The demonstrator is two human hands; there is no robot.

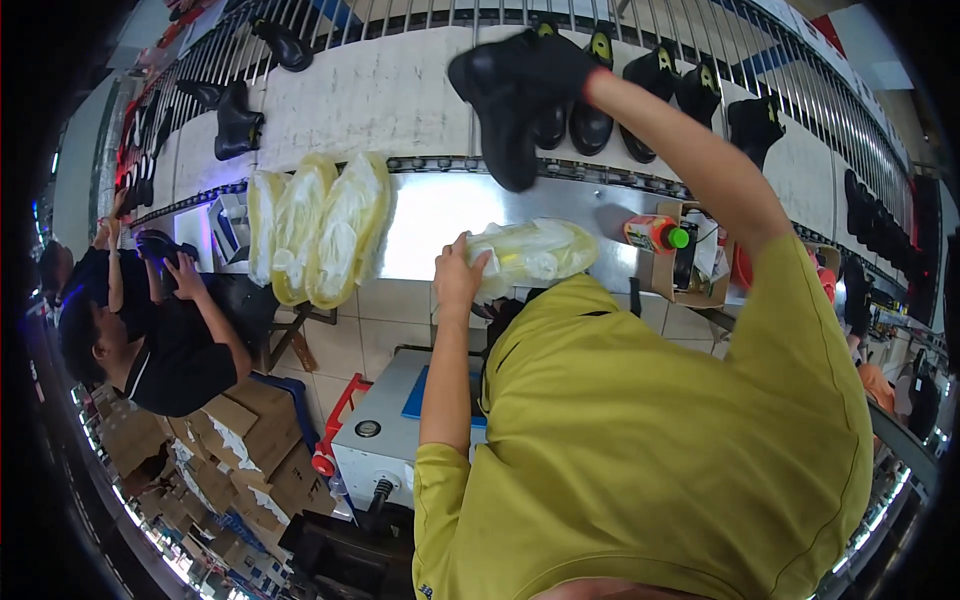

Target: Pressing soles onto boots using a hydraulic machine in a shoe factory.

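My right hand [550, 72], in a black glove with a red cuff, reaches over the far belt and is closed on a black boot [505, 140]. The boot hangs above the belt's near edge, slightly blurred. Glove and boot are both black, so the finger placement is hard to make out. My bare left hand [460, 272] grips the left end of a pale yellow, sole-shaped bundle in clear plastic [535, 252], which lies at the metal bench's near edge. Three similar wrapped bundles [345, 230] lie side by side further left.
Several black boots [590, 125] stand on the pale conveyor belt [370, 90], others [238, 120] at its left. A chain runs along the metal bench [430, 215]. At right are a green-capped bottle [655, 234] and a cardboard box [690, 285]. A co-worker [170, 350] sits at left.
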